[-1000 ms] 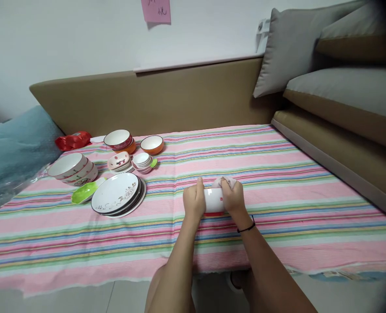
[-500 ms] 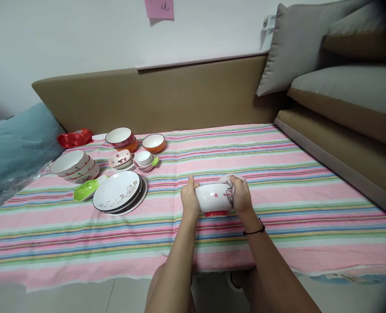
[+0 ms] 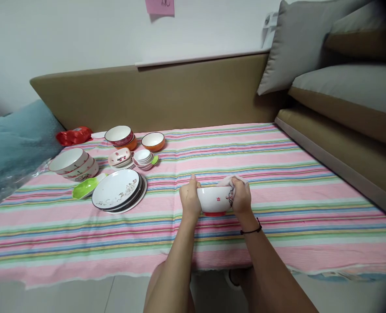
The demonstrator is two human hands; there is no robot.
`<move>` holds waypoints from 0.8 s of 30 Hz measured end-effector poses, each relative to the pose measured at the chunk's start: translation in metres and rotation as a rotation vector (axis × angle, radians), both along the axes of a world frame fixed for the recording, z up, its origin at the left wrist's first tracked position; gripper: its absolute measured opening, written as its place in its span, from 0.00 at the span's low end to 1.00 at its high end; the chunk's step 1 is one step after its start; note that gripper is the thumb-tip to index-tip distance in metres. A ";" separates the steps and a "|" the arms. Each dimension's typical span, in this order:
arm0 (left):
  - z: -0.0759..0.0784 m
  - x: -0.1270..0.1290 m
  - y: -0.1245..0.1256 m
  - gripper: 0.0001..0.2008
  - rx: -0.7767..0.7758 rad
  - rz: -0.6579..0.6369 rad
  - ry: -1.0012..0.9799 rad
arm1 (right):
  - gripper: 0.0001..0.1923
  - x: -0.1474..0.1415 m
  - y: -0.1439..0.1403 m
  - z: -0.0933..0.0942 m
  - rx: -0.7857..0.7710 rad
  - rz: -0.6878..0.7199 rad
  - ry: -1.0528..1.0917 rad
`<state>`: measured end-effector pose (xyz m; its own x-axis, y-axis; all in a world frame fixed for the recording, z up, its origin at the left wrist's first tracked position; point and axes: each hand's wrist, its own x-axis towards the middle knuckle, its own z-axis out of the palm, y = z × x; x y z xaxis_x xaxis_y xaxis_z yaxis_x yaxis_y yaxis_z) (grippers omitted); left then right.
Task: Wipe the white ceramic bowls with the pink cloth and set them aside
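Striped cloth (image 3: pixel 277 165) covers the whole bench; brown backrest (image 3: pixel 147 100) along the far side, grey cushions (image 3: pixel 297 43) far right, teal bundle (image 3: pixel 13 143) far left.

Crockery sits far left, well apart from your hands: plate stack (image 3: pixel 118 196), big bowls (image 3: pixel 72 163) behind it, green dish (image 3: pixel 87 188) just beside the plates, orange bowl (image 3: pixel 153 141) and small cups (image 3: pixel 143 158) farther back.

The bowl (image 3: pixel 214 200) is at centre near, upright, red foot down, close over the cloth; I cannot tell whether it touches.

Your left hand (image 3: pixel 189 200) is curled on the bowl's left wall, thumb up at the rim. Your right hand (image 3: pixel 240 198) is closed on a pink rag (image 3: pixel 227 180), pressed to the bowl's right wall and draped over the far-right rim.

Key relation: the bowl lies between your hands, each equally near. It is round, so no long axis counts; the rim faces up. The rag lies rightward and far of centre, so your right hand works while your left steadies.
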<state>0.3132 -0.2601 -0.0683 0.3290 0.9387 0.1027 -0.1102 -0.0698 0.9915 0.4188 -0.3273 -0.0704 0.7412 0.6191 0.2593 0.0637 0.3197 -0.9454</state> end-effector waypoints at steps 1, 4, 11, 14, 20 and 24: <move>-0.001 0.000 0.000 0.28 0.015 0.006 0.008 | 0.17 0.000 0.000 0.000 0.001 0.000 0.006; -0.003 0.000 -0.001 0.28 0.041 0.022 0.024 | 0.17 0.002 0.002 -0.002 -0.009 -0.004 0.015; -0.003 0.002 -0.003 0.27 0.042 0.070 0.067 | 0.16 0.007 0.007 -0.008 -0.033 0.034 0.062; -0.003 0.001 -0.003 0.27 0.053 0.083 0.083 | 0.16 0.006 0.008 -0.007 -0.060 0.015 0.082; -0.004 0.000 -0.003 0.27 0.067 0.079 0.073 | 0.16 0.006 0.009 -0.006 -0.031 0.044 0.082; -0.005 0.001 -0.002 0.27 0.064 0.077 0.084 | 0.16 0.006 0.009 -0.007 -0.044 0.011 0.105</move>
<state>0.3139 -0.2625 -0.0734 0.2664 0.9538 0.1386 -0.0192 -0.1386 0.9902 0.4243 -0.3183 -0.0772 0.7559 0.6365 0.1531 -0.0393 0.2776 -0.9599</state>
